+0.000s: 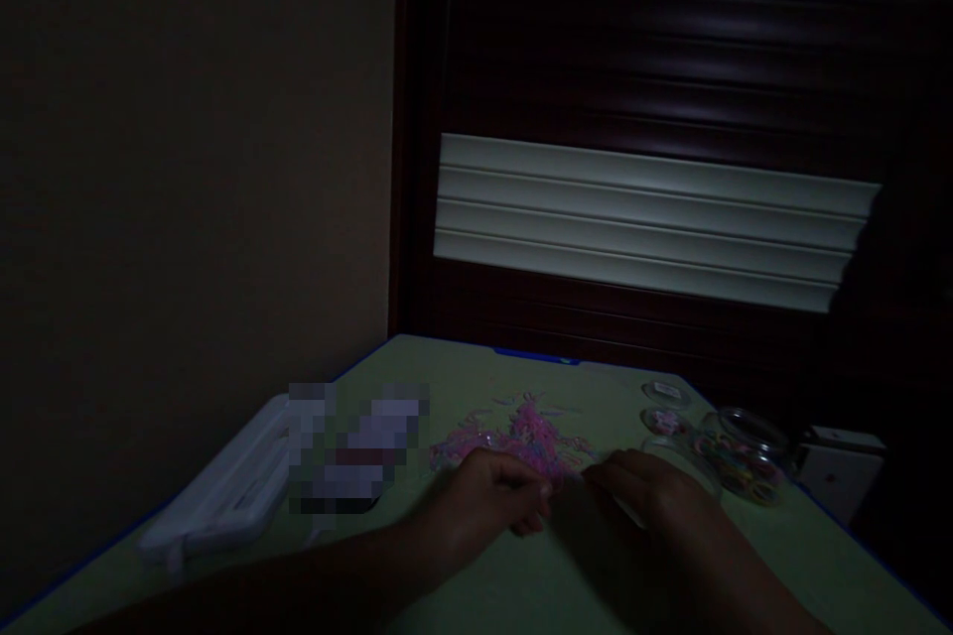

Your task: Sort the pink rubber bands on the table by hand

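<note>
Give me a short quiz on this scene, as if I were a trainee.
1. Which is nearer the glass jar, the left hand or the right hand?
2. True or false: the pink pile of bands lies between the white tray and the jar.
3. What colour is the top of the table?

Key:
1. The right hand.
2. True.
3. Pale green.
</note>
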Motion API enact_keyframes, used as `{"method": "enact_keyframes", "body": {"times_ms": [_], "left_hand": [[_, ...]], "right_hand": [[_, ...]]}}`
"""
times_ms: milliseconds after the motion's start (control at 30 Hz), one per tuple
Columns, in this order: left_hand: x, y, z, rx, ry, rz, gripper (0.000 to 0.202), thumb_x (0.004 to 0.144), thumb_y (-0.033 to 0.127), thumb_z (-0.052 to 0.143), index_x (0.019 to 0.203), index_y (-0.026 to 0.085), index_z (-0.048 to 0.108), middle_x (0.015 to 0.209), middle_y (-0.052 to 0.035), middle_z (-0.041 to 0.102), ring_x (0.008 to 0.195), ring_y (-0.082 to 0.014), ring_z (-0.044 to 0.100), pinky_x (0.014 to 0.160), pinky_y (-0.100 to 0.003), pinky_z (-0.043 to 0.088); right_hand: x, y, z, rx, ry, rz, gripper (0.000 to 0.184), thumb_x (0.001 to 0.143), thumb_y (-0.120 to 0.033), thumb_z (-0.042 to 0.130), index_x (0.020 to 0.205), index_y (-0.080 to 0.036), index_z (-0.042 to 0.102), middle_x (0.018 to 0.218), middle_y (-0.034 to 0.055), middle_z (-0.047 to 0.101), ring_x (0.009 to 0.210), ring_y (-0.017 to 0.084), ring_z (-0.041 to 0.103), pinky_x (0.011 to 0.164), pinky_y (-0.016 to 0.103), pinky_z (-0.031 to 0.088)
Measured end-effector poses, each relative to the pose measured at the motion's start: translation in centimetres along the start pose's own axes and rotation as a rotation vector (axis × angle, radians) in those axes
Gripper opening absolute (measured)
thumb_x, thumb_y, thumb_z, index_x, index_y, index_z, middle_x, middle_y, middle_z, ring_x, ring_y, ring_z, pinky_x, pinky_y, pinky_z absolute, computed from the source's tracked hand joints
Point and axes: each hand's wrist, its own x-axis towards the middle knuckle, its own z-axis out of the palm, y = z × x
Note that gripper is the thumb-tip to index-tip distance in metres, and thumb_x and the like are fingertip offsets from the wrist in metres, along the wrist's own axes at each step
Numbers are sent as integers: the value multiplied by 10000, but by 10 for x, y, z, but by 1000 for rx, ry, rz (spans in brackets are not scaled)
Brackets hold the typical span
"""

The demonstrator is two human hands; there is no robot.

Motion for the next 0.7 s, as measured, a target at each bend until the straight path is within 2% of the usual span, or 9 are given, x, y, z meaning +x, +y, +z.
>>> {"method": "enact_keyframes", "body": {"times_ms": [167,267,333,467,700], "left_hand": [[0,-3,2,-16,-13,24,350,749,448,561,712,114,658,646,-39,625,600,-139,552,606,-255,433],[0,-6,3,-10,-37,32,312,760,410,557,732,119,666,683,-41,639,619,-138,555,611,-248,430],[0,-8,3,-2,-41,24,284,762,381,555,739,123,669,695,-41,645,633,-141,559,618,-248,428],[1,-11,5,9,-39,24,234,753,330,561,721,127,672,667,-30,640,632,-141,558,609,-238,422],[0,-9,4,-39,-66,88,189,742,279,572,698,124,669,630,-6,615,601,-123,537,582,-216,402]], "right_hand": [[-3,11,9,8,62,-116,306,816,-74,428,1065,-171,576,870,83,619,777,189,581,651,292,438],[-3,10,13,6,75,-129,404,783,-86,499,1174,-184,517,900,76,620,792,196,586,643,292,445],[-2,7,13,7,71,-143,418,764,-85,526,1164,-206,526,873,57,621,761,184,587,620,271,439],[1,2,12,5,18,-172,332,744,-76,539,1027,-239,599,758,17,599,668,148,565,533,218,393],[1,9,14,5,-10,-161,222,763,-61,525,903,-209,615,766,29,595,690,147,542,575,220,380]]}}
